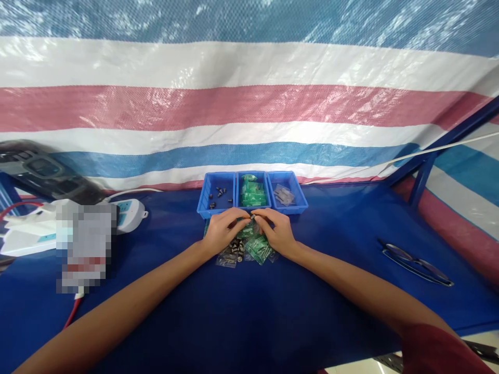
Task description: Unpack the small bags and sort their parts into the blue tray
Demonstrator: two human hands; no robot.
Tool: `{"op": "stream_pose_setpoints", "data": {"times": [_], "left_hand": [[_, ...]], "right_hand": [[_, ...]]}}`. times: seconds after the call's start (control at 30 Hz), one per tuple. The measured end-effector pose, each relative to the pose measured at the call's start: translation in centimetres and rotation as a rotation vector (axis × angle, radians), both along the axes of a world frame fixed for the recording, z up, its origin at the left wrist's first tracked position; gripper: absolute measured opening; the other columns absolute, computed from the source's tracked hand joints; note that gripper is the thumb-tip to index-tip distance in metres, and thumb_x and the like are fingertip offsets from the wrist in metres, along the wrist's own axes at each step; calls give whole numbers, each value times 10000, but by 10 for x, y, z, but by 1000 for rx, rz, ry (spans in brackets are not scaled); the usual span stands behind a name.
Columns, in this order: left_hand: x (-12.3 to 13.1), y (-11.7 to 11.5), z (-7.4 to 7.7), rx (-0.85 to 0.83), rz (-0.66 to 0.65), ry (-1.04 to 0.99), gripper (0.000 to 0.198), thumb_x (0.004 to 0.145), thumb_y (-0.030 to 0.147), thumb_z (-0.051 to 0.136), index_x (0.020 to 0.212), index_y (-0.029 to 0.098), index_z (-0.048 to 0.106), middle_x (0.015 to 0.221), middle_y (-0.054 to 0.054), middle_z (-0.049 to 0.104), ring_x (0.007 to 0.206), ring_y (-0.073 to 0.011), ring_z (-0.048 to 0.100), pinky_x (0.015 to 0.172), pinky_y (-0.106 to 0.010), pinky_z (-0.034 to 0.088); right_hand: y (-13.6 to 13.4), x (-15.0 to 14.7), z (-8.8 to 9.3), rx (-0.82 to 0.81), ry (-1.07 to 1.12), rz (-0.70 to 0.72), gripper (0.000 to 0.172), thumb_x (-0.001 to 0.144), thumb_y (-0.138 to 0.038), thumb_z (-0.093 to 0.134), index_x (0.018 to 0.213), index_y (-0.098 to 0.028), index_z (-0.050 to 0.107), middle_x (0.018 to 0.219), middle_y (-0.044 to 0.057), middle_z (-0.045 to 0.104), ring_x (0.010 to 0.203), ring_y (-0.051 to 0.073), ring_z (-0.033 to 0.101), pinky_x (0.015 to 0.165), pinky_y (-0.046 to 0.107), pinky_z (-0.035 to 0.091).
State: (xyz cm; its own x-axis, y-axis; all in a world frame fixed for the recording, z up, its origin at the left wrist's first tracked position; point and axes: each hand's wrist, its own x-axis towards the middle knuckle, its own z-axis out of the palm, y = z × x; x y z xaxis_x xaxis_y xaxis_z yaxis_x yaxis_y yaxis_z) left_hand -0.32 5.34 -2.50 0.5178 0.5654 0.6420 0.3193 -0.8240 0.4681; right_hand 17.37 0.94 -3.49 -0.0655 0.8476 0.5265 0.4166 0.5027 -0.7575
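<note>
My left hand and my right hand meet in front of the blue bins, fingertips pinched together around something tiny that I cannot make out. Beneath them lies a loose pile: small dark metallic parts on the left, and green-printed clear packets on the right. A clear little bag sticks out at the pile's front. Just behind my fingers, the left bin holds several small dark parts. Green packets fill much of the middle bin, and clear packets sit in the right bin.
On the blue table, folded glasses lie at the right. A white power strip, cables and a blurred-out object take up the left side. A striped sheet hangs behind, with a blue metal frame at right.
</note>
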Motion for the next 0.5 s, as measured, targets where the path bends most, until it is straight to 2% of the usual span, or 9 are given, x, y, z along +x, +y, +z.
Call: {"op": "stream_pose_setpoints", "data": {"times": [0.5], "left_hand": [[-2, 0, 1, 20, -35, -38, 75, 840, 179, 591, 900, 163, 633, 825, -35, 673, 731, -123, 639, 674, -212, 517]], "right_hand": [[1, -2, 2, 30, 12, 14, 221, 911, -293, 463, 975, -184, 644, 651, 5, 585, 548, 118, 554, 601, 258, 465]]}}
